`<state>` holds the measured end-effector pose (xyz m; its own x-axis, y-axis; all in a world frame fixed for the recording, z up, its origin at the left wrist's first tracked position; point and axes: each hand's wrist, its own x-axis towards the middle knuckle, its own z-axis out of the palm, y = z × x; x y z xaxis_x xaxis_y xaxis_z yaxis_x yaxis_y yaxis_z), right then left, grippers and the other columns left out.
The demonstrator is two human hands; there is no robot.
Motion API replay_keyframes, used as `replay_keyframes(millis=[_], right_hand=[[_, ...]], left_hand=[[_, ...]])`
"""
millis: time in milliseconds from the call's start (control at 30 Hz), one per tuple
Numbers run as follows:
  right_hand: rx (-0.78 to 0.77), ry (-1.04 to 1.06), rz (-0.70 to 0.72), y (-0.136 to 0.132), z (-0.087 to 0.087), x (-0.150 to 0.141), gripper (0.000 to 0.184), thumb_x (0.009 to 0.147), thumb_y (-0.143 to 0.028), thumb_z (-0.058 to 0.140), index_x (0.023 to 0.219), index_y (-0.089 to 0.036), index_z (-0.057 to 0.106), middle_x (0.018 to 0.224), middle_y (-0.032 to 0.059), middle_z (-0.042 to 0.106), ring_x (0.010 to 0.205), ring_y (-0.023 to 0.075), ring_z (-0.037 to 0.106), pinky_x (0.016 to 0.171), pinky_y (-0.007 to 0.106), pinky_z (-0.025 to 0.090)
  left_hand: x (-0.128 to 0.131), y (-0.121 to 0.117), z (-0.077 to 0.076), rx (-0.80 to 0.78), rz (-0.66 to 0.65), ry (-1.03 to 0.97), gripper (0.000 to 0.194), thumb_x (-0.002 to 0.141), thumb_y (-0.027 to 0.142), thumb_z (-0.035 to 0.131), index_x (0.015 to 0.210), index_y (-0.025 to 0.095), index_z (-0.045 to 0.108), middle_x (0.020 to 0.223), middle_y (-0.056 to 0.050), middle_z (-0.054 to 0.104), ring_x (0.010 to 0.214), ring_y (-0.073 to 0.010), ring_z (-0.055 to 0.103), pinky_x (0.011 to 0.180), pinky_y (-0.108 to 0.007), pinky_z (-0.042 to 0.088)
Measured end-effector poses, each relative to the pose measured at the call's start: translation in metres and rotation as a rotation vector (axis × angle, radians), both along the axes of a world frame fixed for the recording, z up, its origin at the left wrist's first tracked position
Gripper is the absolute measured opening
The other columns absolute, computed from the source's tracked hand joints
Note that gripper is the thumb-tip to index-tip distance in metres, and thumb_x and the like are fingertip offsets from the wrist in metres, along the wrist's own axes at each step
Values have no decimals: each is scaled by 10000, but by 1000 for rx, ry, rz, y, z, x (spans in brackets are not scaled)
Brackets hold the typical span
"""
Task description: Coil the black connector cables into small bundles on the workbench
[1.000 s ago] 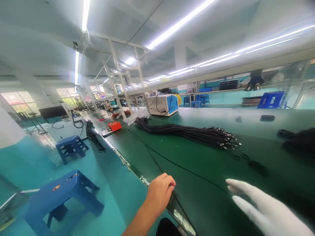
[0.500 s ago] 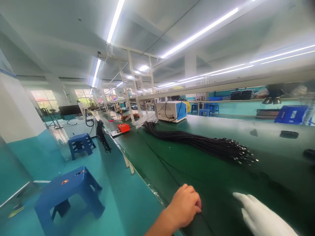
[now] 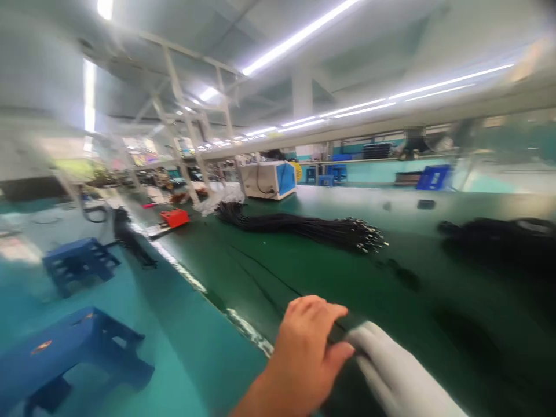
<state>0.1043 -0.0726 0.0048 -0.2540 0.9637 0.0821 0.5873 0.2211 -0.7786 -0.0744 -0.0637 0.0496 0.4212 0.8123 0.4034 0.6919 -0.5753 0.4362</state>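
Observation:
My left hand (image 3: 304, 347) is bare and hovers over the near edge of the green work table. Its thumb and forefinger are parted. A thin black cable (image 3: 284, 282) runs along the tabletop, passes under this hand and shows again in the gap between thumb and forefinger. Just to the right, my right hand (image 3: 391, 365) wears a white glove, its fingertips pinched together where the cable meets them. Farther back lies a thick bundle of black cables (image 3: 295, 226), its light-tipped ends pointing right.
Behind the bundle stands a white and blue machine (image 3: 267, 179). A red device (image 3: 174, 218) sits near the table's left edge. Dark coiled cables (image 3: 499, 237) lie at right. Blue stools (image 3: 82, 341) stand on the floor at left. Another cable bundle (image 3: 130, 237) hangs off the edge.
The view has swung right, bringing the dark coils in. My right hand has come over to the cable beside my left. The left fingers have opened from their closed grip.

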Motion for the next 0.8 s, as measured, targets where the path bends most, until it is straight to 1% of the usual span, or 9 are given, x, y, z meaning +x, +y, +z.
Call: replay_keyframes(millis=[67,100,200,267,433,567,633,700,800], right_hand=[[-253,284,93,3,16,-1,145,796,-280,412,853,-228,535,729,20,563,663,172,570,648,325,469],[-436,481,208,7,18,1,170,785,-277,427,909,-210,523,731,18,574,617,157,578,613,316,475],[-893,928,537,18,10,9,312,715,-287,477,981,-129,514,782,92,630,565,189,629,492,300,480],[-1001,1054,649,21,0,14,378,689,-276,500,1007,-74,528,804,141,654,603,215,658,527,323,502],[-1020,1137,758,24,-17,13,480,690,-278,474,1114,-58,513,790,155,683,655,215,670,640,373,518],[-1006,1164,679,25,-27,14,407,694,-294,469,975,-14,560,701,153,661,541,183,635,654,384,512],[-903,1222,625,24,-24,21,401,710,-374,497,914,-32,551,694,149,650,567,203,641,640,409,508],[-750,1313,584,24,-12,35,423,719,-456,528,924,-85,519,726,126,648,623,234,653,610,440,503],[-537,1546,469,28,14,56,350,754,-465,578,944,-189,477,726,2,599,638,175,624,590,377,505]], left_hand=[[6,8,9,-100,-14,49,152,844,255,502,924,254,631,859,13,672,809,-170,579,746,-288,436],[9,14,12,-133,-23,68,164,863,244,475,863,252,638,810,24,662,765,-154,572,715,-271,429],[19,32,19,-197,-171,98,213,870,211,460,770,240,645,776,31,628,777,-138,547,740,-256,411],[24,41,25,-273,-326,103,203,853,190,486,753,239,655,771,33,619,786,-132,542,762,-249,411],[39,52,31,-332,-508,57,200,852,168,497,796,238,676,811,19,637,829,-133,552,840,-267,410],[52,61,17,-285,-527,21,182,868,221,503,832,239,681,828,12,659,849,-142,561,850,-273,412],[51,67,4,-238,-441,30,230,900,257,440,910,246,669,880,4,672,857,-149,576,822,-274,428],[42,71,-12,-162,-281,96,286,921,277,371,955,243,653,908,-5,678,837,-157,594,765,-271,452],[21,72,-39,19,-78,222,315,930,320,338,911,234,641,860,-9,683,757,-163,612,675,-256,465]])
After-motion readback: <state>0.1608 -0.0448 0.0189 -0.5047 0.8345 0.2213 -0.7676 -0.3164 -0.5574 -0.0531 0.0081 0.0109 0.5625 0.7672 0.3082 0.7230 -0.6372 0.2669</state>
